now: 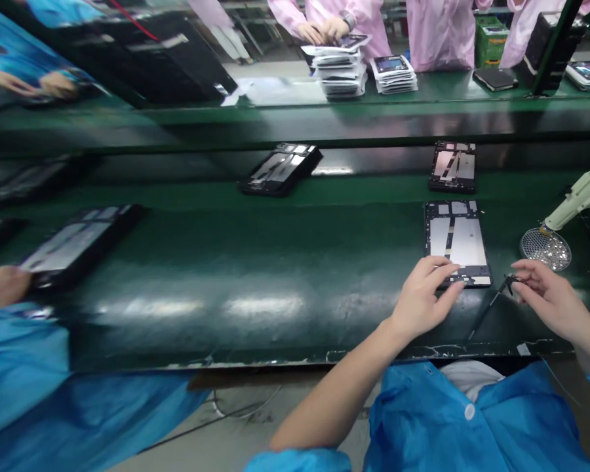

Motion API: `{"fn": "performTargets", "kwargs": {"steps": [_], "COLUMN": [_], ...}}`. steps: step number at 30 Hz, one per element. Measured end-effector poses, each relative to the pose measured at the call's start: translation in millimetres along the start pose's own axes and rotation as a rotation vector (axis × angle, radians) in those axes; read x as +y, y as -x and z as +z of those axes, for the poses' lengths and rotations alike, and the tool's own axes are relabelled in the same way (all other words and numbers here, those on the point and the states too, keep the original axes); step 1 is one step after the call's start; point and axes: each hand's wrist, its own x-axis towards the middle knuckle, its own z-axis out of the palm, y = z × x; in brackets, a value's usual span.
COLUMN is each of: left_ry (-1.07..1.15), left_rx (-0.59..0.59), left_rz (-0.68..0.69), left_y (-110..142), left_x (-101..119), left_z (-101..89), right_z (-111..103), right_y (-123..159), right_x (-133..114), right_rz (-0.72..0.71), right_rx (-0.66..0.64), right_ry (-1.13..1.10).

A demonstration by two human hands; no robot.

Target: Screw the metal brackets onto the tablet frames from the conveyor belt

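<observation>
Clearly, the small black part (pixel 511 282) lay just right of the tablet's near right corner, pinched between the thumb and fingers of the right hand (pixel 545 295), the nearer of the two to it. The open-backed black tablet with silvery inner plates (pixel 467 237) lay flat, its long axis running near to far, with the near end slightly to the right. Over its near left part rested the left hand (pixel 417 295), thumb and fingers parted, closed around nothing. A thin dark rod (pixel 482 320) slanted from near left up toward the pinched part; whether the two were joined, I could not tell. Beneath everything spread the glossy dark green work surface (pixel 275 255). Farther right sat a round mesh-patterned dish (pixel 526 246) of shiny little pieces, with a pale green tool (pixel 577 196) reaching in over its far edge. Just beyond the tablet lay a second open black tablet (pixel 467 167), and another, tilted in heading (pixel 285 169), lay well to the left. At the far left, a co-worker's hand (pixel 2 287) touched a blurred black tablet (pixel 78 242).
</observation>
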Motion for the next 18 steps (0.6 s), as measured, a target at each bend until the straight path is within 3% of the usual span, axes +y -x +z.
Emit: {"fn": "performTargets", "kwargs": {"steps": [4,7,10,13,15,16,18], "left_ry": [0.067,0.107,0.103,0.175,0.336,0.438,0.630], "left_rx": [-0.108,-0.139,-0.128,-0.066,0.013,0.048,0.108], "left_rz": [0.156,0.165,0.079,-0.020,-0.172,-0.264,-0.421], "left_y": [-16,-26,-32,-34,-35,-35,-35], "left_x": [32,40,37,28,21,19,16], "left_z": [10.3,15.0,17.5,20.3,23.1,24.7,27.9], "right_z": [-6,-6,0,7,13,16,25], "right_y": [-13,-27,-36,-31,-22,-17,-12], "right_x": [-39,-62,-74,-79,-77,-73,-62], "right_rz": [-0.184,-0.360,-0.521,-0.684,-0.737,-0.724,-0.639], "right_rx": [-0.087,-0.144,-0.049,0.241,0.439,0.466,0.393], "right_ry": [0.169,0.285,0.329,0.329,0.277,0.259,0.261]}}
